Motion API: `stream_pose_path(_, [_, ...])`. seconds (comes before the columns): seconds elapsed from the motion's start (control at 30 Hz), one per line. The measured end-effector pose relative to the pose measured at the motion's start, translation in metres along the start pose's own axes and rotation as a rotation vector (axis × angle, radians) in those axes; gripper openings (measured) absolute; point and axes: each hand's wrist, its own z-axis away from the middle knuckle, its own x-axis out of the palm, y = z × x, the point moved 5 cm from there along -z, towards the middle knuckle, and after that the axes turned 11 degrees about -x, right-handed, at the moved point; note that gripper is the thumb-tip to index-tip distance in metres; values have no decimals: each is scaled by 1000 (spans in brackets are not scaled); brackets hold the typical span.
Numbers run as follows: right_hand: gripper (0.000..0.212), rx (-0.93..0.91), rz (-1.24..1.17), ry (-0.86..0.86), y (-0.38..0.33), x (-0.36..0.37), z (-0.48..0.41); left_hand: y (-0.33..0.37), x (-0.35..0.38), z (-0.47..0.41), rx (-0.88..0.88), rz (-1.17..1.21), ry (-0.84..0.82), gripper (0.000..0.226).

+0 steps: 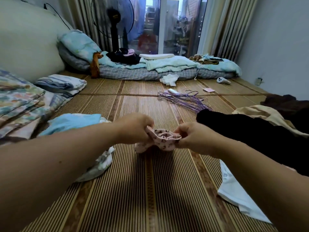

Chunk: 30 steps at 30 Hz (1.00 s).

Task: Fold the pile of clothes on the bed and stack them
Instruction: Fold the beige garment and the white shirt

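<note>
A small pink garment with dark prints (163,142) hangs bunched between both hands just above the striped bamboo mat (150,190). My left hand (133,127) pinches its left end and my right hand (192,135) pinches its right end. To the right lies a pile of unfolded clothes: a black piece (242,129), a beige one (267,114) and a dark brown one (287,102). A light blue folded cloth (71,121) lies to the left, a pale patterned garment (100,164) sits under my left forearm, and a white garment (234,195) lies under my right forearm.
Purple hangers (185,99) are scattered on the mat ahead. Folded quilts (21,101) and a striped pillow (61,84) lie at the left. Farther back are a thin mattress with bedding (167,67), a standing fan (115,30), a white cloth (168,79) and a glass balcony door (167,22).
</note>
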Motion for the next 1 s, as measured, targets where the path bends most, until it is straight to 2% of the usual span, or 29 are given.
stream_pose_path(0.07, [10,50,57,-262,14,38,19,-8,42,24,-12,-40,-275,22])
stream_pose_path(0.13, [14,132,31,-453,26,70,34,-13,81,47,-28,-36,-535,22])
stream_pose_path(0.23, [17,237,-63,-601,39,96,41,-15,116,63,-14,-55,-707,22])
stream_pose_path(0.33, [17,276,-159,-505,50,94,27,-16,112,51,-43,41,-636,7])
stream_pose_path(0.4, [13,267,-194,-334,57,84,12,-21,103,33,-144,244,-526,13])
stream_pose_path(0.47, [11,276,-285,-83,67,74,-5,-29,95,14,-270,482,-358,15])
stream_pose_path(0.5, [16,301,-339,57,73,71,-13,-35,95,5,-344,557,-271,21])
stream_pose_path(0.57, [43,386,-324,249,89,70,-24,-45,104,-8,-487,534,-187,42])
stream_pose_path(0.63, [62,493,-193,243,102,81,-29,-54,124,-12,-645,443,-248,55])
stream_pose_path(0.7, [61,599,-182,196,113,98,-31,-61,144,-12,-784,431,-324,58])
stream_pose_path(0.73, [55,631,-176,179,118,106,-33,-64,151,-12,-816,393,-310,59])
stream_pose_path(0.83, [36,628,-33,137,125,115,-41,-66,160,-18,-806,300,-204,59])
stream_pose_path(0.93, [31,565,40,119,125,114,-50,-60,159,-23,-723,432,-198,65])
stream_pose_path(1.0, [27,511,-28,154,124,111,-50,-59,155,-25,-692,595,-222,77])
